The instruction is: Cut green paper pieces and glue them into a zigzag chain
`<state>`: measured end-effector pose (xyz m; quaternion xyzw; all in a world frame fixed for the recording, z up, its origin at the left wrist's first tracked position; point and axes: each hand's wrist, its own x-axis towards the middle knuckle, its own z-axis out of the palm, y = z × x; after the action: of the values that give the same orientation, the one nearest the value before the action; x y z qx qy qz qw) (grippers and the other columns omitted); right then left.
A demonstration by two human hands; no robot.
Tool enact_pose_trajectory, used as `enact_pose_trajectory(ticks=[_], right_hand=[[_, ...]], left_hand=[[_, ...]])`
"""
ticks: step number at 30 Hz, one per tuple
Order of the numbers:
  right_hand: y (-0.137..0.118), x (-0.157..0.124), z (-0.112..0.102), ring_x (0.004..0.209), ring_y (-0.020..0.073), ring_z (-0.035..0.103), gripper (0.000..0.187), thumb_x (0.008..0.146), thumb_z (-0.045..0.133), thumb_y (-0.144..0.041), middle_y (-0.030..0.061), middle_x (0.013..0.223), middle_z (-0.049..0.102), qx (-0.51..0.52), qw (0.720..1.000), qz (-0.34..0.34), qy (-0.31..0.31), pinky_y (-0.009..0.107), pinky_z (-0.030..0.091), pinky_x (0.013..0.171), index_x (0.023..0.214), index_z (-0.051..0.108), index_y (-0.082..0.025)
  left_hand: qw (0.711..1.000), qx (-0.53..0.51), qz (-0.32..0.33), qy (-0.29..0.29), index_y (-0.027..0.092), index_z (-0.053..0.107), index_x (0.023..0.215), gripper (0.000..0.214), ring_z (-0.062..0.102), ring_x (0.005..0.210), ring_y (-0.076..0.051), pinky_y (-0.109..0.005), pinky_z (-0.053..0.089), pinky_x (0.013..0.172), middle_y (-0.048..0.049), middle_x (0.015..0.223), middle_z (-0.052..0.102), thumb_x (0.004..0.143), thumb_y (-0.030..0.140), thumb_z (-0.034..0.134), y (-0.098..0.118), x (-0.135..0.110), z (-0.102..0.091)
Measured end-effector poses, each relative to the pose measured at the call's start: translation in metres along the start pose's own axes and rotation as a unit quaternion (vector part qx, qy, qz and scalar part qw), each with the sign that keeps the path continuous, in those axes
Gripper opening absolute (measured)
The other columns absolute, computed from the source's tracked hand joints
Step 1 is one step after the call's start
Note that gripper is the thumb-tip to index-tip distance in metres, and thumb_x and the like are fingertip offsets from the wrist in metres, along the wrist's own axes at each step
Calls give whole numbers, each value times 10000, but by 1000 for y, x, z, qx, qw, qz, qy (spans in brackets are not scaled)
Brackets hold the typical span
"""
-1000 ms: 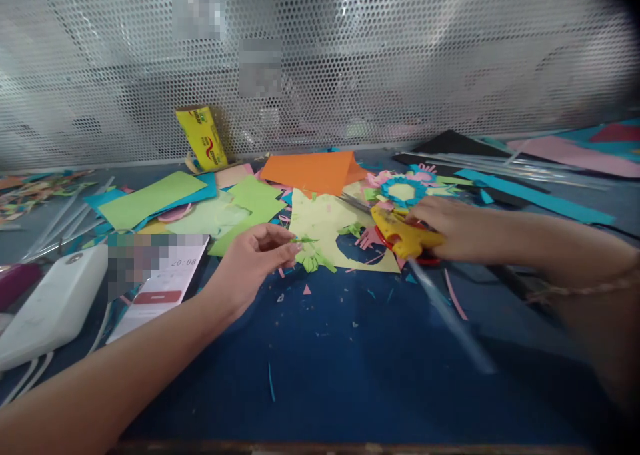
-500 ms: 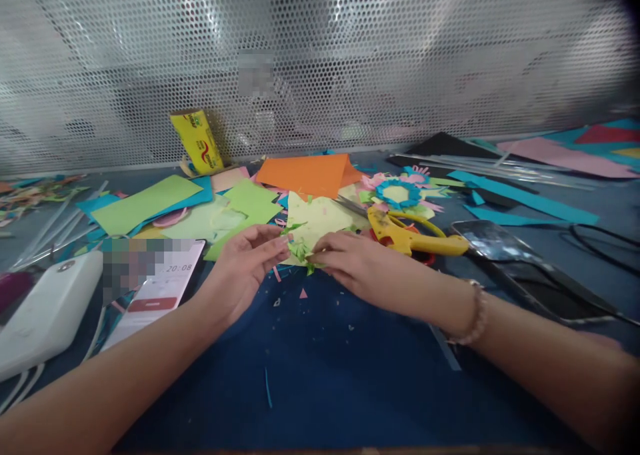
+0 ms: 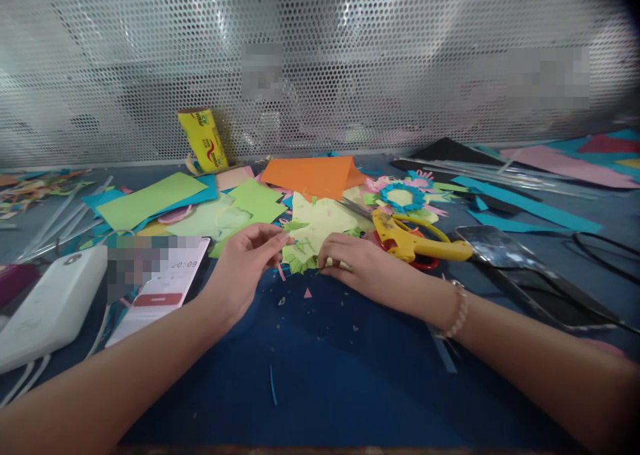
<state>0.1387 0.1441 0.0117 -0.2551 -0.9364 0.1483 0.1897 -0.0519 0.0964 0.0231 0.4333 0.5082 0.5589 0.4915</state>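
My left hand [image 3: 245, 268] pinches one edge of a small fringed green paper piece [image 3: 300, 253] that rests at the near edge of a pale yellow sheet [image 3: 320, 218]. My right hand [image 3: 357, 265] has its fingertips pressed on the same piece from the right. Both hands hover just above the dark blue table mat [image 3: 325, 368]. A yellow tool with red handles [image 3: 415, 241] lies on the table right behind my right hand, untouched.
Coloured paper sheets, an orange folded sheet [image 3: 313, 173] and a blue paper flower [image 3: 400, 195] cover the back. A phone [image 3: 163, 285] and a white power bank [image 3: 47, 305] lie left. Another phone [image 3: 505, 248] lies right. A yellow packet [image 3: 203, 138] leans on the perforated metal wall.
My right hand has let go of the yellow tool and come left to the green fringed piece. My left hand stayed, still pinching the green paper.
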Motion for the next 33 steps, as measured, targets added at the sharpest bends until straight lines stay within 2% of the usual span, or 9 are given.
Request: enact_pose_trajectory(ticks=[3,5,10,15,18,22,26,33], right_hand=[[-1,-4,-6,688,109,568,43,790,569,-178,14,766,609,85,993,74,36,238,458,653,812,606,-171],[0,-7,-11,660,104,585,78,770,588,-225,10,772,628,165,976,133,43,232,470,618,823,630,-186],[2,-10,-23,732,120,614,145,705,649,-306,26,812,650,330,921,201,35,253,499,688,771,638,-177],[0,-8,-26,774,121,607,181,688,662,-322,38,865,642,352,905,232,52,264,503,718,763,604,-168],[-1,-8,-23,774,125,611,234,660,681,-278,30,850,616,379,892,241,49,266,518,683,835,566,-173],[0,-8,-18,731,103,594,318,607,719,-236,17,871,575,405,879,238,83,253,524,642,831,502,-175],[1,-8,-18,683,100,586,252,625,714,-258,-5,734,583,396,882,248,64,247,518,627,757,518,-171],[-7,-6,-18,746,110,621,161,676,675,-245,5,790,654,400,883,233,80,274,510,735,808,619,-174]], left_hand=[[1000,7,-14,4,165,637,792,164,454,532,-50,-188,396,513,13,702,619,686,269,707,0,0,0],[1000,17,-23,-1,163,647,798,162,448,528,-50,-186,396,506,8,703,623,690,271,702,0,0,0],[998,54,-15,-18,169,649,766,131,423,499,-39,-178,374,486,22,687,605,703,278,686,-1,0,0],[994,98,-31,-37,162,622,724,144,402,481,-38,-181,339,469,39,624,540,710,296,673,1,-4,2],[992,111,-43,-50,160,607,718,155,391,478,-43,-186,324,468,48,584,498,714,304,664,3,-7,5],[991,111,-52,-53,158,593,741,153,395,473,-47,-197,319,468,48,585,503,702,286,667,2,-8,7],[992,105,-54,-53,161,601,815,189,426,477,-53,-214,344,484,41,624,530,696,291,670,-2,-7,7],[992,94,-62,-61,168,612,874,270,440,484,-56,-217,359,495,28,653,572,678,332,699,-5,-8,8]])
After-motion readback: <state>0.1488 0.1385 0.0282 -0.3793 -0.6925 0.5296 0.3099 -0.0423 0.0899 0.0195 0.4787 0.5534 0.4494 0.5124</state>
